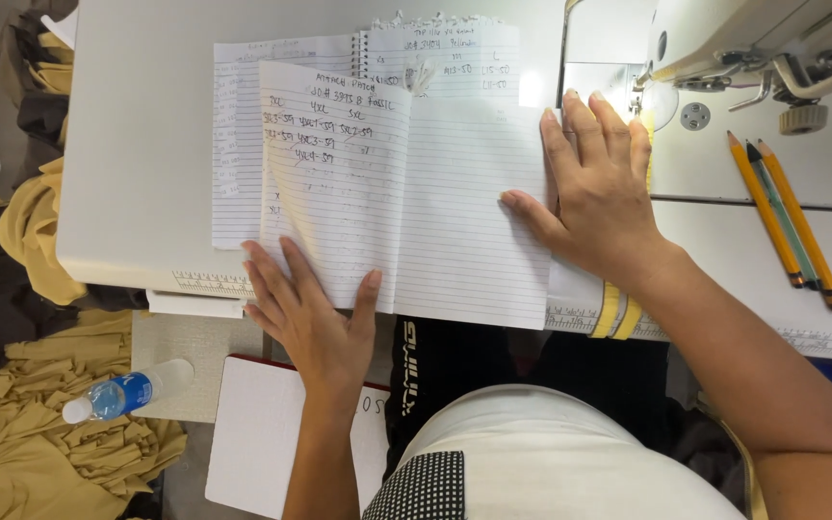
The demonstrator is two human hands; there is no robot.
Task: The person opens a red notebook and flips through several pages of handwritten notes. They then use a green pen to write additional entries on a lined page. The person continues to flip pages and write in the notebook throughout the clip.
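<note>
left hand (305,313) flat, fingers spread, pinning notebook (402,207) at 7 o'clock | right hand (594,188) flat, open, pressing its 3 o'clock edge, gripping nothing | notebook lies open mid-desk (137,144): left page handwritten, right page blank, nothing being written | pencils (787,212) untouched at 2 o'clock

Bare table (137,144) left of notebook (387,193); sewing machine (763,48) blocks right.
</note>
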